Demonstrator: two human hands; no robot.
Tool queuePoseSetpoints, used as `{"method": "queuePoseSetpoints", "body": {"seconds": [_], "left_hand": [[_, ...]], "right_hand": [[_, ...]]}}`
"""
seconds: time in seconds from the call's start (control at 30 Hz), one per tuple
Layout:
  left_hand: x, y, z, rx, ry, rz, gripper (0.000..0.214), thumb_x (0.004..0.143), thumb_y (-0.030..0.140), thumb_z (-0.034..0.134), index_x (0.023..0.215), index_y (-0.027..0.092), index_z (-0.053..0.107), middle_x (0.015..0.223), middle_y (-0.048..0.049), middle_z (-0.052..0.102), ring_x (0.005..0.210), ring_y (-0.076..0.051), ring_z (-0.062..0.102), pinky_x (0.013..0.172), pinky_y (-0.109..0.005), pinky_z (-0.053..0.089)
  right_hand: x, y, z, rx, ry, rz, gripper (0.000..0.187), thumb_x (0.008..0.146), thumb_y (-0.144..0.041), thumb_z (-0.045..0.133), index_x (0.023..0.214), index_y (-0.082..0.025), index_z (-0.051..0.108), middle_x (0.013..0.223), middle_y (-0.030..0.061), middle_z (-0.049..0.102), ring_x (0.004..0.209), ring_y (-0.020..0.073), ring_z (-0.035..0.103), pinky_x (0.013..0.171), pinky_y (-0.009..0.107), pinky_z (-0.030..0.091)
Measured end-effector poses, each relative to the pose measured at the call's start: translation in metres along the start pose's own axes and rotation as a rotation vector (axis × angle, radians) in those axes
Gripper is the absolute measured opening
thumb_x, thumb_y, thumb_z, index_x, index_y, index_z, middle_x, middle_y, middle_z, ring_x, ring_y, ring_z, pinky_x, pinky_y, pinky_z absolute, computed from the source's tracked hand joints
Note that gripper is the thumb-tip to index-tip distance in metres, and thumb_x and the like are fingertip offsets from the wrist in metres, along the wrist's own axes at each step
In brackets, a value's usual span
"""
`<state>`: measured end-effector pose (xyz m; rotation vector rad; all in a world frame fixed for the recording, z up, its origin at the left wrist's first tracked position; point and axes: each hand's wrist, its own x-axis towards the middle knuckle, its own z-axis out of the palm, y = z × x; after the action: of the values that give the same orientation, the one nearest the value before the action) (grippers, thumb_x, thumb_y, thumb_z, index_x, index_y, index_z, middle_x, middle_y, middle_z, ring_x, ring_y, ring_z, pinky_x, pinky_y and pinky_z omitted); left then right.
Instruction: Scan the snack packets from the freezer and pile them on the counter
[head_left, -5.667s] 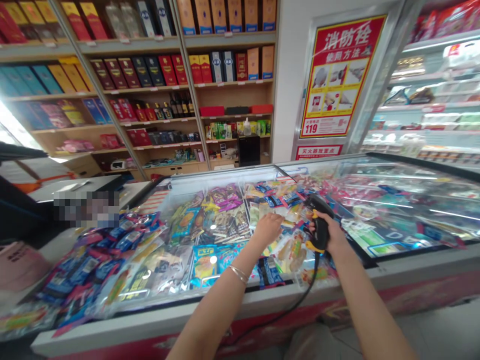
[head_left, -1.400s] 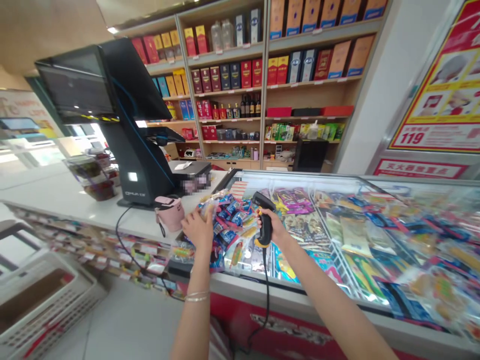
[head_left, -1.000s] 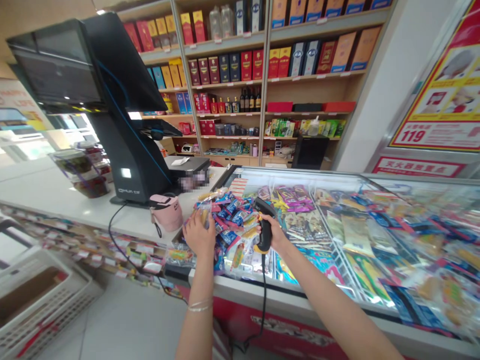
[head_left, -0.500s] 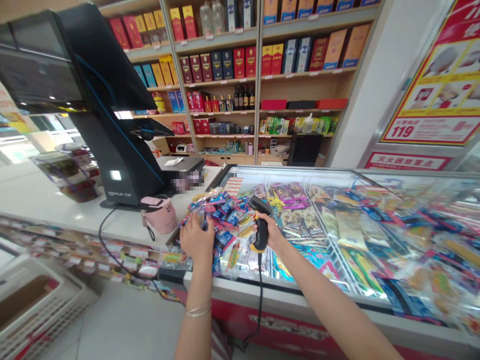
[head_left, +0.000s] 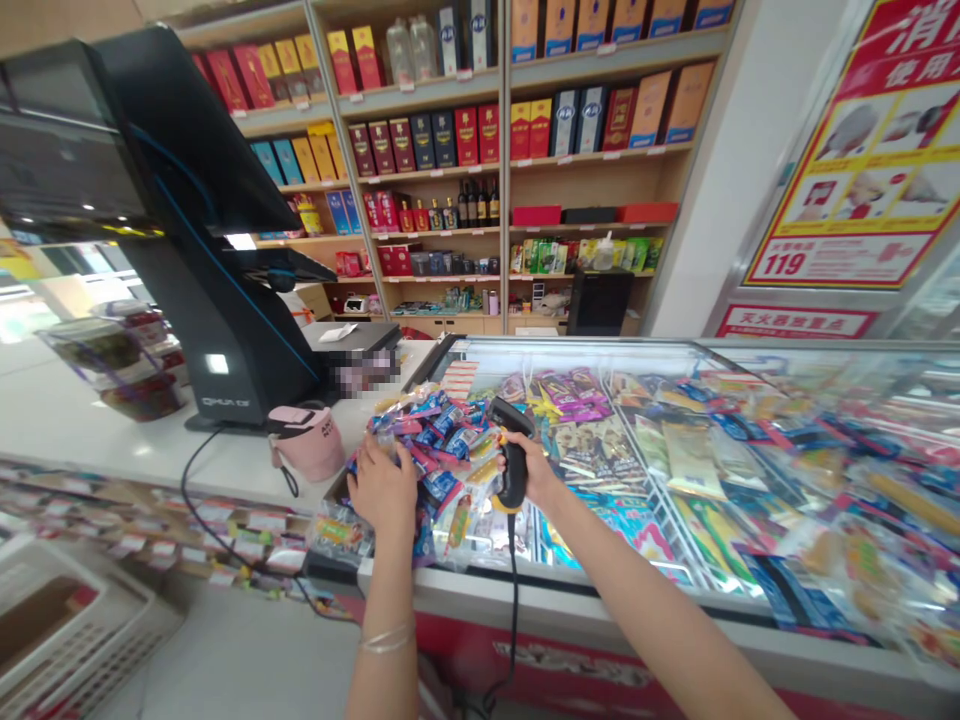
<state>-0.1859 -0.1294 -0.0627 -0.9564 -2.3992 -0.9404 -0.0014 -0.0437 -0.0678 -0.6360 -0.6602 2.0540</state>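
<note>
My right hand [head_left: 529, 466] is wrapped around the handle of a black and yellow barcode scanner [head_left: 513, 470], its head tilted over the goods and its cord hanging down. To the left, my left hand [head_left: 384, 486] lies palm down on the near left edge of a heap of blue and pink wrapped packets [head_left: 442, 425], thumb apart from the fingers. The fingertips partly sink out of sight among the wrappers. Clear-wrapped corn-like packs [head_left: 461, 515] lie between the two hands. Another clear pack [head_left: 341, 530] sits on the corner below my left wrist.
The heap sits on the glass-topped freezer [head_left: 600, 345], which holds many bagged goods. A pink cup [head_left: 307, 445] and a black checkout terminal [head_left: 240, 330] stand on the white counter [head_left: 82, 420] at left. A white basket [head_left: 112, 620] is at lower left, boxed shelves behind.
My left hand has shifted slightly left and down along the edge of the heap. The scanner stays in my right hand at nearly the same place. The view has turned slightly right.
</note>
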Motion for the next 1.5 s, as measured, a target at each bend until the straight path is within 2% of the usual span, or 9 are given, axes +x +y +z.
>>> {"method": "queuePoseSetpoints", "body": {"seconds": [0.17, 0.23, 0.37, 0.57, 1.0, 1.13, 1.23, 1.33, 1.5], "left_hand": [[0.009, -0.004, -0.006, -0.011, -0.152, 0.005, 0.058, 0.092, 0.038, 0.035, 0.138, 0.004, 0.042, 0.128, -0.0254, 0.057, 0.118, -0.034, 0.055, 0.097, -0.049, 0.042], [0.012, -0.006, -0.008, -0.044, -0.176, -0.028, 0.055, 0.093, 0.037, 0.033, 0.137, 0.006, 0.044, 0.125, -0.0242, 0.059, 0.112, -0.033, 0.059, 0.091, -0.045, 0.046], [0.011, -0.009, -0.009, -0.072, -0.134, -0.070, 0.050, 0.095, 0.035, 0.030, 0.133, 0.009, 0.050, 0.116, -0.0208, 0.065, 0.100, -0.029, 0.065, 0.080, -0.038, 0.048], [0.004, -0.014, -0.004, -0.052, -0.025, -0.001, 0.051, 0.095, 0.035, 0.029, 0.129, 0.007, 0.054, 0.110, -0.0204, 0.067, 0.098, -0.028, 0.064, 0.080, -0.035, 0.048], [0.004, -0.014, -0.013, -0.048, -0.092, -0.050, 0.049, 0.094, 0.034, 0.033, 0.128, 0.008, 0.055, 0.111, -0.0207, 0.067, 0.102, -0.030, 0.064, 0.083, -0.038, 0.048], [0.002, -0.009, -0.015, -0.059, -0.054, 0.016, 0.051, 0.094, 0.035, 0.033, 0.130, 0.005, 0.054, 0.114, -0.0215, 0.066, 0.110, -0.030, 0.060, 0.091, -0.039, 0.047], [0.002, 0.000, -0.018, -0.084, -0.014, 0.094, 0.053, 0.095, 0.037, 0.030, 0.129, 0.004, 0.054, 0.120, -0.0215, 0.063, 0.116, -0.030, 0.057, 0.096, -0.039, 0.044], [0.002, 0.015, -0.020, -0.115, 0.004, 0.151, 0.054, 0.095, 0.037, 0.029, 0.129, 0.004, 0.054, 0.125, -0.0218, 0.060, 0.119, -0.030, 0.055, 0.100, -0.041, 0.042], [-0.011, 0.060, -0.017, -0.205, -0.024, 0.203, 0.053, 0.094, 0.039, 0.031, 0.129, 0.006, 0.054, 0.125, -0.0206, 0.060, 0.119, -0.031, 0.054, 0.102, -0.044, 0.042]], "right_hand": [[0.002, 0.000, 0.001, 0.006, -0.022, -0.007, 0.014, 0.063, -0.025, 0.070, 0.069, -0.017, 0.060, 0.059, -0.0009, 0.060, 0.044, 0.0080, 0.050, 0.041, 0.019, 0.041], [0.002, 0.000, 0.001, 0.009, -0.028, -0.005, 0.014, 0.062, -0.025, 0.070, 0.068, -0.016, 0.060, 0.058, -0.0013, 0.059, 0.044, 0.0077, 0.050, 0.041, 0.018, 0.041], [0.001, 0.000, 0.000, 0.014, -0.035, 0.000, 0.016, 0.062, -0.027, 0.071, 0.068, -0.016, 0.061, 0.057, -0.0018, 0.059, 0.044, 0.0077, 0.050, 0.041, 0.018, 0.042], [0.000, -0.001, -0.005, 0.026, -0.054, -0.013, 0.016, 0.062, -0.027, 0.071, 0.069, -0.017, 0.060, 0.061, -0.0016, 0.060, 0.045, 0.0074, 0.051, 0.041, 0.018, 0.042], [0.000, -0.001, -0.008, 0.049, -0.044, -0.020, 0.016, 0.062, -0.025, 0.070, 0.069, -0.016, 0.059, 0.058, -0.0022, 0.060, 0.044, 0.0074, 0.050, 0.041, 0.018, 0.040], [-0.001, -0.004, -0.005, 0.020, -0.072, 0.004, 0.015, 0.064, -0.026, 0.069, 0.069, -0.016, 0.059, 0.055, -0.0023, 0.058, 0.044, 0.0076, 0.050, 0.042, 0.018, 0.041], [-0.008, -0.018, 0.001, -0.011, -0.096, -0.030, 0.017, 0.063, -0.026, 0.071, 0.070, -0.016, 0.059, 0.058, -0.0014, 0.060, 0.046, 0.0078, 0.051, 0.042, 0.018, 0.041], [-0.021, -0.044, 0.003, -0.049, -0.113, -0.104, 0.019, 0.063, -0.026, 0.072, 0.071, -0.016, 0.058, 0.059, -0.0014, 0.060, 0.046, 0.0082, 0.051, 0.042, 0.019, 0.040], [-0.060, -0.103, -0.017, -0.121, -0.068, -0.194, 0.017, 0.065, -0.025, 0.071, 0.073, -0.016, 0.059, 0.057, -0.0013, 0.059, 0.044, 0.0083, 0.050, 0.040, 0.019, 0.040]]}}
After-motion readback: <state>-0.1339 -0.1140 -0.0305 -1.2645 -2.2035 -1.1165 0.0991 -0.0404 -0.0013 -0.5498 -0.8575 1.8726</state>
